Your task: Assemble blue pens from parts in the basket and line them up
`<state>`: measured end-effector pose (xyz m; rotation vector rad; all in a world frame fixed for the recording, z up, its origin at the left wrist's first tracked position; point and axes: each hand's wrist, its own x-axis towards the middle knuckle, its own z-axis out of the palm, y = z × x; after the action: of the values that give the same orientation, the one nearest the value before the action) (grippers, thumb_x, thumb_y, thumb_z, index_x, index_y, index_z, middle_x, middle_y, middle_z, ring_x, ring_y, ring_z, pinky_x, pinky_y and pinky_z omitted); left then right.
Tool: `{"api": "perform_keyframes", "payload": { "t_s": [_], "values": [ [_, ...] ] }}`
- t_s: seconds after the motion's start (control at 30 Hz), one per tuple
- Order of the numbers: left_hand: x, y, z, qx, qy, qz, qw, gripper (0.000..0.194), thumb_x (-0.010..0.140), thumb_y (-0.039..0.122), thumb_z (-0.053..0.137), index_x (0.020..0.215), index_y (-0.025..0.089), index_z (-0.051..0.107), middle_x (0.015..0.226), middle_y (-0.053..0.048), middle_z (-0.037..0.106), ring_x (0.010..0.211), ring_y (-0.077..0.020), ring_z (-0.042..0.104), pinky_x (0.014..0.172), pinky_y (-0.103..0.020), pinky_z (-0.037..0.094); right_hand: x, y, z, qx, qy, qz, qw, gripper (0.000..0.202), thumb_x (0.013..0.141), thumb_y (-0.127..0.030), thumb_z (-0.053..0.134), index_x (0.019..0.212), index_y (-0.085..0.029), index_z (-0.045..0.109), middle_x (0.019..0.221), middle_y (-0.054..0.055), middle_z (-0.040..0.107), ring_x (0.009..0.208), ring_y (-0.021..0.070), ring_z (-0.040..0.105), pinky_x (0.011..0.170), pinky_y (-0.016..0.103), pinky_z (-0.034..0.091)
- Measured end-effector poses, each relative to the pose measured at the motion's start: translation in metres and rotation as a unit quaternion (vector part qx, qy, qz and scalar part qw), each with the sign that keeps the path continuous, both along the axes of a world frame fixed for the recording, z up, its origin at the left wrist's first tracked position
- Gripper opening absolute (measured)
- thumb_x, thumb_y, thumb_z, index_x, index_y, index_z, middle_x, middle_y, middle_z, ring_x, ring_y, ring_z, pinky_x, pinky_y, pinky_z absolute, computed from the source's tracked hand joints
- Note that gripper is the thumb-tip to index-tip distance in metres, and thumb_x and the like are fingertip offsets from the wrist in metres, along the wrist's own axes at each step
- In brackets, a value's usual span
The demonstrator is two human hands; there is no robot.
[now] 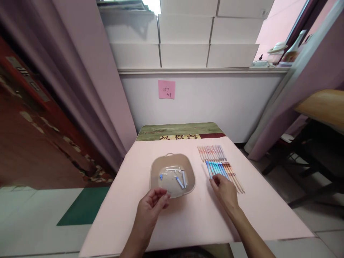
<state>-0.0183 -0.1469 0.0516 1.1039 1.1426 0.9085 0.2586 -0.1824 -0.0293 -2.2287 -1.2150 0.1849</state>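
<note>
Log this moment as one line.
left hand: at near rim of tray, contact unclear | right hand: at blue pens, grip unclear | tray: blue and white pieces inside | brown pens: right of blue pens

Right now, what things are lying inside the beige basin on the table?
Inside the basin are two bluish tubes, thin white sticks, a small blue piece and pale bits. The left hand covers its near-left corner, so anything there cannot be seen.
</note>
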Motion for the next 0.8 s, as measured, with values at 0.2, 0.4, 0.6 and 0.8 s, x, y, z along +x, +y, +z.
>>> {"api": "perform_keyframes", "payload": {
  "t_s": [0.2,0.4,0.6,0.8],
  "values": [
    [-0.012,-0.003,-0.012,-0.014,0.023,0.012,1.000,0.036,0.059,0.044,0.077,0.080,0.017,0.065,0.074,-0.005,0.070,0.064,-0.0177,0.062,0.065,-0.029,0.052,0.010,0.019,0.000,-0.128,-0.070,-0.018,0.989,0.023,0.082,-0.035,0.049,0.087,-0.021,0.068,0.084,0.006,0.071,0.078,0.0208,0.064,0.058,0.026,0.034],
    [-0.017,0.003,-0.021,-0.017,0.014,0.007,1.000,0.036,0.061,0.044,0.076,0.081,0.017,0.065,0.074,-0.005,0.070,0.066,-0.0169,0.062,0.066,-0.028,0.052,0.009,0.029,0.004,-0.192,-0.096,-0.022,0.977,0.024,0.085,-0.033,0.048,0.089,-0.019,0.067,0.086,0.010,0.071,0.079,0.0227,0.065,0.058,0.027,0.035],
    [-0.023,0.011,-0.026,-0.006,0.013,0.020,1.000,0.032,0.068,0.041,0.074,0.086,0.016,0.065,0.076,-0.005,0.070,0.062,-0.0143,0.060,0.062,-0.026,0.050,0.006,0.033,0.004,-0.205,-0.113,-0.022,0.972,0.022,0.086,-0.030,0.046,0.087,-0.019,0.066,0.088,0.009,0.070,0.081,0.0233,0.065,0.059,0.028,0.036],
    [-0.036,0.031,-0.022,0.022,0.020,0.082,0.996,0.036,0.066,0.038,0.075,0.091,0.015,0.064,0.082,-0.007,0.071,0.065,-0.0150,0.060,0.059,-0.026,0.049,0.010,0.030,0.006,-0.152,-0.109,-0.021,0.982,0.027,0.086,-0.040,0.049,0.089,-0.020,0.068,0.088,0.009,0.070,0.077,0.0224,0.064,0.058,0.028,0.036]
  ]
}}
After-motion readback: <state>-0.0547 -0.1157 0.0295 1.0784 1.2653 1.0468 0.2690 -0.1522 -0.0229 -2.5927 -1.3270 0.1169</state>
